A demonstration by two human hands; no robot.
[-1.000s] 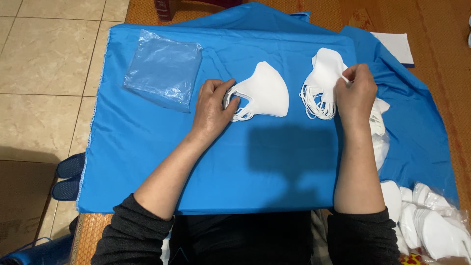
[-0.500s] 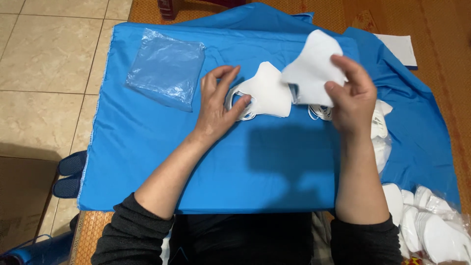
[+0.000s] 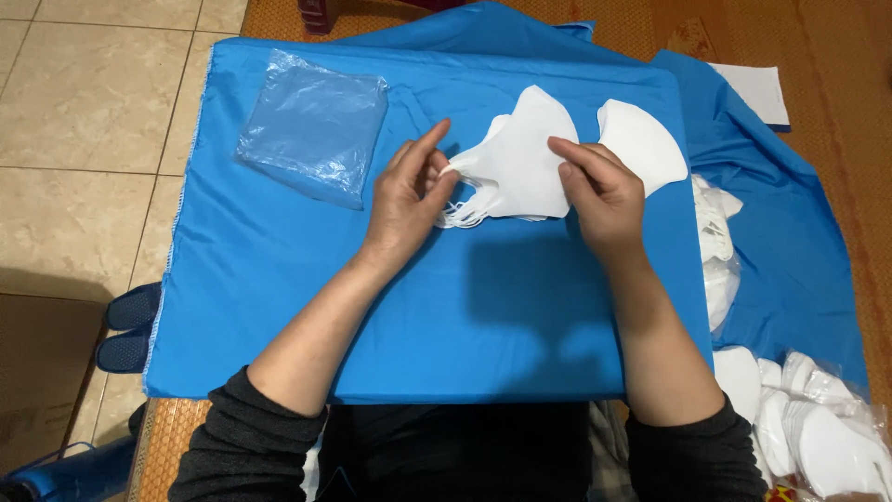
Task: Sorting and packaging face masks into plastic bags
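Left hand (image 3: 409, 191) and right hand (image 3: 599, 191) pinch stacked white masks (image 3: 516, 167) on blue cloth (image 3: 372, 297).

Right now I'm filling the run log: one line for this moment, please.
left hand: pinching mask stack at ear loops | right hand: pressing stack's right edge | beside: single mask, plastic bags | surface: blue cloth

beige tile floor (image 3: 84, 121) at left, woven mat (image 3: 836, 112) at right, blue cloth-covered tbl (image 3: 418, 316).
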